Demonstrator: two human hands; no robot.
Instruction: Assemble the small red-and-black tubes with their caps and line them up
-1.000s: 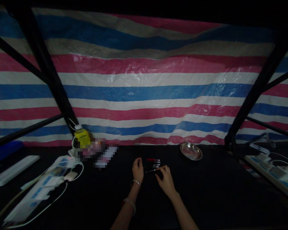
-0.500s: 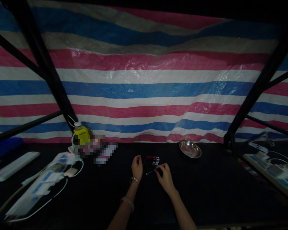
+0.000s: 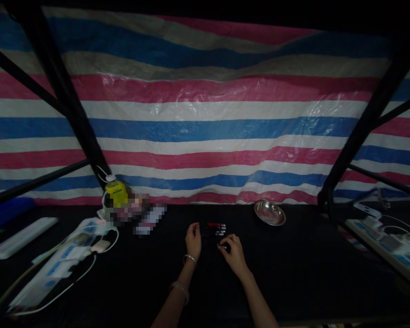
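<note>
Dish [image 3: 269,214] shiny | bottle [image 3: 117,193] yellow, capped | right grip [image 3: 236,256] clamped on stick [image 3: 224,247] | left grip [image 3: 193,242] unclear

Small items [image 3: 216,225] are lying on the tabletop [image 3: 310,269], right of the left hand [image 3: 193,240] and just beyond the right hand [image 3: 235,256]. A dish [image 3: 269,212] is resting farther back rightward; a bottle [image 3: 117,193] is standing back left, beyond a power strip [image 3: 29,292]; a sheet [image 3: 212,132] is hanging behind the tabletop.
</note>
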